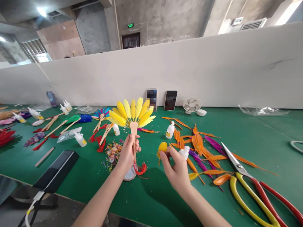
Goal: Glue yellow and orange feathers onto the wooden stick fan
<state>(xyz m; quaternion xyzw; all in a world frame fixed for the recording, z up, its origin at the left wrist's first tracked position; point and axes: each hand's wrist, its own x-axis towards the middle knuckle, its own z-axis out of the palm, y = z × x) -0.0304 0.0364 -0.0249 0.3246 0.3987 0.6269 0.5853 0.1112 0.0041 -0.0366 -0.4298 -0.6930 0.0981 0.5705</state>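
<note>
Well left of scissors (246, 173), head view: left hand (129, 148) gripping yellow feather fan (133, 110) by wooden handle (134, 153), fan standing upright above table (146, 205). Nearer scissors, right hand (176, 165) pinching small yellow feather (163, 147) in thumb and fingers. Loose orange feathers (197, 142) lying just left of scissors. Still, upright handle probably helping; light pinch likely sparing feather from creasing; low wrist possibly brushing loose feathers.

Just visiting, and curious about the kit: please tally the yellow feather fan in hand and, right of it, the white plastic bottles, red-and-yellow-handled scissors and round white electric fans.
Yellow feather fan: 1
White bottles: 2
Scissors: 1
Electric fan: 1
Total: 5
</note>
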